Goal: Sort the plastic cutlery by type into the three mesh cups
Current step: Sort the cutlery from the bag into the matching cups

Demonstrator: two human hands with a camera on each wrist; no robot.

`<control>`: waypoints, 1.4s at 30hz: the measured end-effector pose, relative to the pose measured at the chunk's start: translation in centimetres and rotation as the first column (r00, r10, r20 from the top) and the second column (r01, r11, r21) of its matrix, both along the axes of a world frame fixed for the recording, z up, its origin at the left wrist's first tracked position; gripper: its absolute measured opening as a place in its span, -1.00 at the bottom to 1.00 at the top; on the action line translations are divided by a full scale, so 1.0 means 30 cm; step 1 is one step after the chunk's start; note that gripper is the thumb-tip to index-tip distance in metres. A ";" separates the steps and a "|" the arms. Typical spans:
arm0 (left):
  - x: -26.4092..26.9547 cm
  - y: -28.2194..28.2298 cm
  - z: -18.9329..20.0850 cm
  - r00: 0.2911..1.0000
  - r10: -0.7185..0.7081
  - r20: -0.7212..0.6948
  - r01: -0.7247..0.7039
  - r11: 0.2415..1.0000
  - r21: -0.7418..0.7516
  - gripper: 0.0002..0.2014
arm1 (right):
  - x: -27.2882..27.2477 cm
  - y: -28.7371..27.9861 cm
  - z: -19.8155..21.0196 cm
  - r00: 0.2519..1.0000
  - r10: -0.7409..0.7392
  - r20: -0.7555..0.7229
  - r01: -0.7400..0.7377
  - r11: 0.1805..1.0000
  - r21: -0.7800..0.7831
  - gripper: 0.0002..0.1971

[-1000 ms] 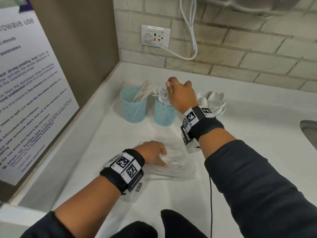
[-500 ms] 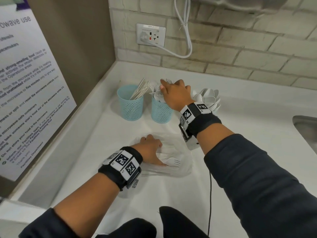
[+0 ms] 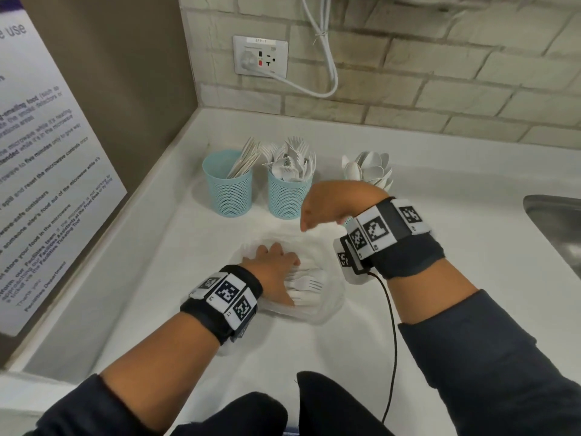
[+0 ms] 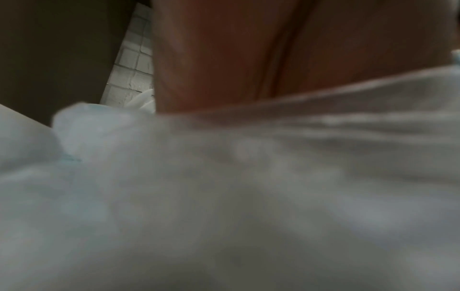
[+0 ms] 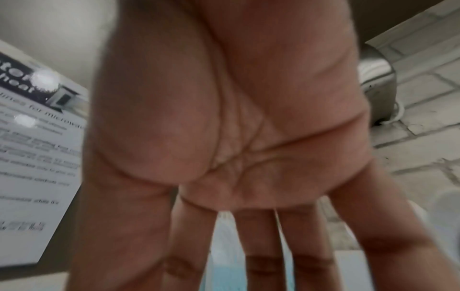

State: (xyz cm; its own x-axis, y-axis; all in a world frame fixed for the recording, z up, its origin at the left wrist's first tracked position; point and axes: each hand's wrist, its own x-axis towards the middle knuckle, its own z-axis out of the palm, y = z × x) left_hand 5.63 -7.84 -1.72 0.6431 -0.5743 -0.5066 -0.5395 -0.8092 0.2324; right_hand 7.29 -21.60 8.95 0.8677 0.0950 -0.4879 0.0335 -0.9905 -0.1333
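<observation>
Three teal mesh cups stand at the back of the white counter. The left cup point(image 3: 228, 187) holds knives and the middle cup point(image 3: 287, 196) holds forks. White spoons point(image 3: 367, 168) stick up from the right cup, which my right wrist mostly hides. A clear plastic bag point(image 3: 327, 306) with a few white forks point(image 3: 306, 283) lies in front of the cups. My left hand point(image 3: 279, 269) rests flat on the bag, and the left wrist view shows only its palm point(image 4: 248, 49) over blurred plastic point(image 4: 248, 177). My right hand point(image 3: 320, 209) hovers above the bag, empty, with palm and fingers spread point(image 5: 236, 137).
A steel sink point(image 3: 556, 225) is set in the counter at the right. A poster point(image 3: 47, 184) covers the left wall. A socket point(image 3: 260, 56) with a white cable sits on the brick back wall. A black cable point(image 3: 391, 325) hangs from my right wrist.
My right hand has pulled back from the top of the fork cup toward me and now hangs empty over the bag. The left hand has stayed on the bag.
</observation>
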 end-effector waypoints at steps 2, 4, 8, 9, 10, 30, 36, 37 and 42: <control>0.005 -0.008 -0.002 1.000 0.020 0.009 -0.020 1.000 -0.021 -0.34 | -0.009 -0.016 -0.051 0.998 -0.023 -0.054 0.022 1.000 -0.015 -0.75; 0.011 -0.010 -0.003 0.999 0.048 0.019 -0.047 0.998 -0.048 -0.38 | -0.021 -0.029 -0.089 0.992 -0.042 -0.118 0.042 0.999 -0.006 -0.73; 0.029 -0.001 -0.007 0.997 0.077 0.031 -0.075 0.994 -0.079 -0.41 | -0.042 -0.031 -0.132 0.981 -0.075 -0.178 0.063 0.995 -0.074 -0.53; 0.034 0.002 -0.008 0.996 0.077 0.036 -0.073 0.993 -0.097 -0.43 | -0.044 -0.033 -0.145 0.981 -0.081 -0.177 0.066 0.994 -0.089 -0.49; 0.038 0.004 -0.008 0.996 0.076 0.042 -0.070 0.990 -0.122 -0.47 | -0.046 -0.035 -0.158 0.982 -0.082 -0.172 0.065 0.993 -0.101 -0.46; 0.077 0.032 -0.015 0.984 0.153 -0.092 -0.175 0.933 -0.316 -0.66 | -0.089 -0.074 -0.149 0.978 -0.170 -0.123 0.173 0.985 0.014 -0.49; 0.085 0.035 -0.025 0.968 0.189 -0.164 -0.238 0.895 -0.377 -0.75 | -0.092 -0.083 -0.152 0.976 -0.180 -0.120 0.183 0.983 0.019 -0.47; 0.089 0.038 -0.027 0.966 0.194 -0.174 -0.247 0.893 -0.375 -0.69 | -0.092 -0.084 -0.154 0.976 -0.182 -0.119 0.185 0.982 0.022 -0.47; 0.092 0.045 -0.020 0.969 0.152 -0.196 -0.217 0.902 -0.373 -0.68 | -0.091 -0.094 -0.158 0.970 -0.204 -0.129 0.213 0.975 0.058 -0.46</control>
